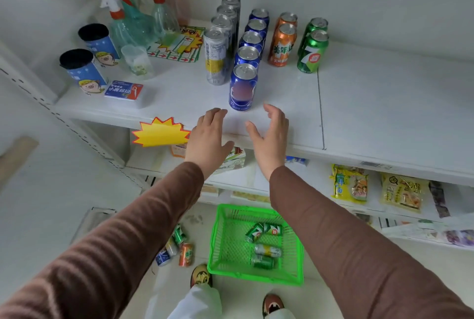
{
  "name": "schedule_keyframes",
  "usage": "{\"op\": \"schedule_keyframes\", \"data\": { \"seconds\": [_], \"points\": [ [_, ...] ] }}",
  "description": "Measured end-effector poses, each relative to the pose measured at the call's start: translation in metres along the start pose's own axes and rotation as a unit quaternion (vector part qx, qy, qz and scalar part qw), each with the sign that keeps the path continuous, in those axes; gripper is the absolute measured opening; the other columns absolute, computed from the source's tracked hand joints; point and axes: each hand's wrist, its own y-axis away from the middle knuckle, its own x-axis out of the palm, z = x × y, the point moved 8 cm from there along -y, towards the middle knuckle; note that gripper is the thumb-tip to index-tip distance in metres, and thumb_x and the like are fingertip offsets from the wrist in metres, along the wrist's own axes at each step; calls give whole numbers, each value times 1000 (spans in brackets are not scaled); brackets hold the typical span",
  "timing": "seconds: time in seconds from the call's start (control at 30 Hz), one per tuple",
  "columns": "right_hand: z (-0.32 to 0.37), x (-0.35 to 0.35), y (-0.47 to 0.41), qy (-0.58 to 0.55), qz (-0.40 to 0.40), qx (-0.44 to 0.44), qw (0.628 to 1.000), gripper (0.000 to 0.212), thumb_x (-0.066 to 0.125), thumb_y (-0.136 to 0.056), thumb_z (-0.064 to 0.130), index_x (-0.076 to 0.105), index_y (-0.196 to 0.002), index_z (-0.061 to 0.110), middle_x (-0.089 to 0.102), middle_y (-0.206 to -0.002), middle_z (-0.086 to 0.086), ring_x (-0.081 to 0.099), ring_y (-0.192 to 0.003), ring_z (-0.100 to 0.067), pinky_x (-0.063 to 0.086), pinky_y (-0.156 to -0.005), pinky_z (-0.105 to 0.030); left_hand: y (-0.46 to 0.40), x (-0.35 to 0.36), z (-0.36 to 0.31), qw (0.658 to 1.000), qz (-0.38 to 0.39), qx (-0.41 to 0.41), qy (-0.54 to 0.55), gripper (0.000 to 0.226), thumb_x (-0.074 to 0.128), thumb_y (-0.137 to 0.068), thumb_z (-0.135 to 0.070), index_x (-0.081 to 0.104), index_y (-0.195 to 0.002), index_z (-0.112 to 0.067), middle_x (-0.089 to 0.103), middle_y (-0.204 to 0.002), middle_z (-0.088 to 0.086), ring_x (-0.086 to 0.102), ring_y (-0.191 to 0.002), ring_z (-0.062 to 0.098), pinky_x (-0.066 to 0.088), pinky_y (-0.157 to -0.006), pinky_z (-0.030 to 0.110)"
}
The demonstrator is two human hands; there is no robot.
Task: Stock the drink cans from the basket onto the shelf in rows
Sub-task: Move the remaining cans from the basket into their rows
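Observation:
Drink cans stand in rows running front to back on the white shelf [282,103]: several tall silver cans [216,57], several blue cans [242,86], two orange cans [282,45] and two green cans [311,52]. My left hand [209,136] and my right hand [272,134] hover just in front of the foremost blue can, fingers relaxed, holding nothing. The green basket [220,249] sits on the floor below with several cans lying in it [264,244].
Several loose cans [177,248] lie on the floor left of the basket. Spray bottles [143,13], two blue tubs [84,69], a plastic cup [137,60] and a card pack [124,90] fill the shelf's left part. Snack packets [350,184] lie on the lower shelf.

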Motion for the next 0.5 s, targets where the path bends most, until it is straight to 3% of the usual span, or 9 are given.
{"op": "schedule_keyframes", "data": {
  "seconds": [0.1, 0.23, 0.5],
  "points": [
    [-8, -24, 23, 33, 6, -89, 995, 35, 66, -92, 22, 58, -124, 13, 58, -125, -1, 51, -115, -22, 43, -97, -36, 31, 7, -20, 999, -43, 6, 25, 71, 71, -76, -24, 42, -139, -13, 46, -138, 6, 47, -121, 28, 42, -100, 39],
    [-51, -44, 61, 29, 73, -127, 989, 27, 60, -91, 15, 61, -118, 9, 59, -120, -5, 52, -115, -24, 43, -100, -36, 88, 47, -29, 998, -35, -51, 28, 69, 68, -75, -24, 43, -139, -13, 49, -133, 7, 48, -119, 28, 41, -100, 39],
    [-175, -51, 139, 81, 211, -42, 973, 28, 58, -92, 13, 57, -119, 17, 55, -118, 0, 51, -113, -22, 46, -92, -40, 198, 164, -20, 976, 80, -196, 47, 76, 74, -76, -24, 38, -142, -12, 47, -134, 10, 44, -122, 31, 39, -104, 42]
  ]
}}
